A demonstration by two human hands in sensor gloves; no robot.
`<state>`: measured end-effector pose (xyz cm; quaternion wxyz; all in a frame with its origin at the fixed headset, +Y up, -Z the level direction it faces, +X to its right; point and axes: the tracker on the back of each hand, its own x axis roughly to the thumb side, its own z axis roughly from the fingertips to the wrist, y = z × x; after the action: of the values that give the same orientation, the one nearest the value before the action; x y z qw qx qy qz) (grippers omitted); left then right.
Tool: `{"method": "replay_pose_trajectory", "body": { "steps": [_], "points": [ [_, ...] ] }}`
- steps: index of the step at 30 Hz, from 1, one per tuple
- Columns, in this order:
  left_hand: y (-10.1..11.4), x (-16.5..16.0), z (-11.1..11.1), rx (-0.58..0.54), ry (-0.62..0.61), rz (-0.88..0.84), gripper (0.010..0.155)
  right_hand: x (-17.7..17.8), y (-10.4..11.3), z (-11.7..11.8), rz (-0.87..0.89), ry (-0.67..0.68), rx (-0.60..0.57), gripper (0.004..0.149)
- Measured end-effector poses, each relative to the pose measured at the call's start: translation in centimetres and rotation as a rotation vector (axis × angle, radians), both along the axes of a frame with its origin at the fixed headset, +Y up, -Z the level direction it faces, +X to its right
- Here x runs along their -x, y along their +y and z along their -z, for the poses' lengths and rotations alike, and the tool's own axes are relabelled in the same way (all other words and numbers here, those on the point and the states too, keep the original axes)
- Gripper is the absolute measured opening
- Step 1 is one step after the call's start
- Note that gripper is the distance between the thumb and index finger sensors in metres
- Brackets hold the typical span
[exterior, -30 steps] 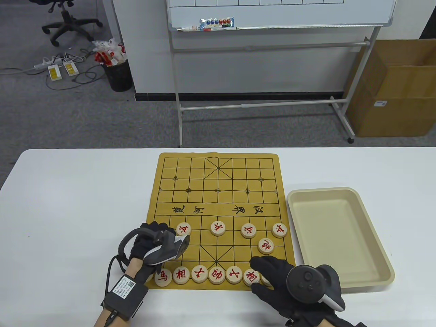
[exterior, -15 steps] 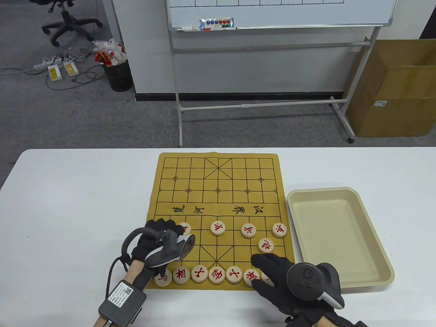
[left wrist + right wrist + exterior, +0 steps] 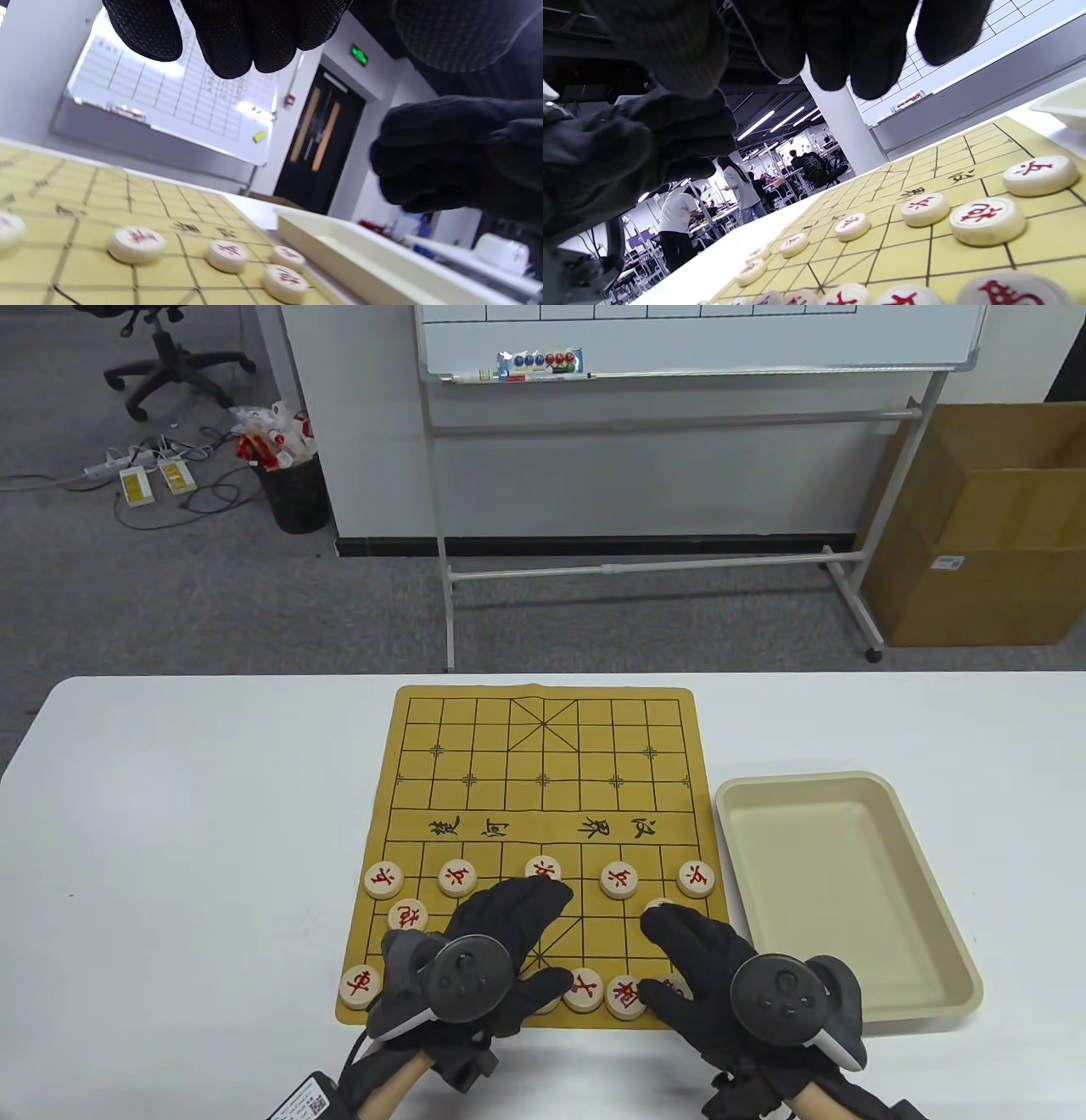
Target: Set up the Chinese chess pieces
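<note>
The yellow chess board (image 3: 543,780) lies mid-table. Round wooden pieces with red characters stand on its near half: a soldier row (image 3: 456,877), a left cannon (image 3: 408,915), and a back row running from the left chariot (image 3: 359,985) to the pieces (image 3: 625,994) by my right thumb. My left hand (image 3: 543,937) lies palm down, fingers spread, over the middle back-row pieces and holds nothing. My right hand (image 3: 657,954) lies palm down over the right back row and mostly hides the right cannon (image 3: 655,904). In the right wrist view that cannon (image 3: 987,220) sits below my fingers (image 3: 840,42).
A beige tray (image 3: 942,976) stands just right of the board, beside my right hand, and also shows in the left wrist view (image 3: 382,262). The far half of the board bears no pieces. Bare white table (image 3: 187,831) stretches to the left.
My left hand has swung right from the board's left edge to its near middle, uncovering a soldier, a cannon and a chariot there. My right hand has edged forward over the right cannon.
</note>
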<state>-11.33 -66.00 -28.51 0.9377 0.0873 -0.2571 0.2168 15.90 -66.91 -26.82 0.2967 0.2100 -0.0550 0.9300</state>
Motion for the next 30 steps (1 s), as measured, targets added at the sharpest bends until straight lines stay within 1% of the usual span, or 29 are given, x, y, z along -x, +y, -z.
{"method": "replay_pose_trajectory", "body": {
  "steps": [2,4,6,8,10,14,23,30],
  "points": [
    [-0.9,0.2,-0.1,0.022,-0.013,-0.035,0.085,0.1,-0.2,0.1,-0.017,0.003,-0.005,0.077],
    [-1.6,0.3,-0.1,0.035,-0.027,-0.027,0.085,0.3,-0.5,0.1,-0.025,0.017,-0.025,0.077],
    [-1.9,0.5,-0.1,0.015,-0.037,-0.032,0.085,0.3,-0.6,0.2,-0.030,0.019,-0.027,0.078],
    [-2.1,0.4,-0.1,0.019,-0.048,-0.028,0.085,0.4,-0.8,0.2,-0.035,0.028,-0.029,0.078],
    [-2.2,0.3,-0.1,0.024,-0.057,-0.030,0.085,0.5,-0.9,0.3,-0.043,0.029,-0.029,0.079],
    [-2.1,0.3,-0.4,-0.001,-0.052,-0.027,0.085,0.5,-1.2,0.4,-0.045,0.034,-0.031,0.079],
    [-2.2,0.2,-0.3,0.004,-0.054,-0.033,0.085,0.7,-1.6,0.5,-0.061,0.046,-0.013,0.079],
    [-2.6,-0.1,-0.4,-0.001,-0.061,-0.014,0.084,0.9,-1.5,0.2,-0.069,0.058,-0.022,0.079]
  ]
}}
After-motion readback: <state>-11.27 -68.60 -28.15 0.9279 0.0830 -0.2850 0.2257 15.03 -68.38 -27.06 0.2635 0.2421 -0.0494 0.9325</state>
